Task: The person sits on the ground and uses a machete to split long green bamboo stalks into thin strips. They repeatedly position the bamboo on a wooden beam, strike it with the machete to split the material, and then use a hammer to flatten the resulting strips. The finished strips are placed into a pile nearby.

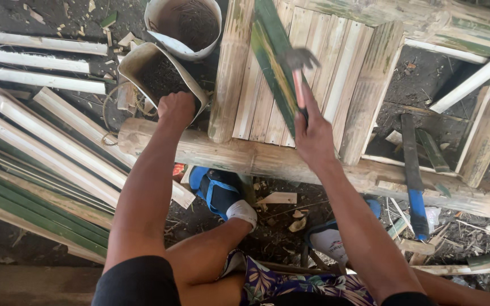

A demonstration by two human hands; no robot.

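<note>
My right hand [314, 136] grips a hammer [298, 62] by its reddish handle, the dark metal head raised over a green bamboo slat [272, 62] lying on a panel of pale bamboo slats [336, 62]. My left hand [177, 109] is closed and reaches into a tilted white bucket [153, 72] holding small dark nails; what the fingers hold is hidden. The panel rests on a thick round bamboo pole [233, 154] running across in front of me.
A second white bucket [184, 25] stands behind the first. Split bamboo strips [46, 153] are stacked at left. A blue-handled blade [414, 175] lies at right inside the bamboo frame [483, 130]. My feet in blue sandals [219, 190] rest on chip-strewn dirt.
</note>
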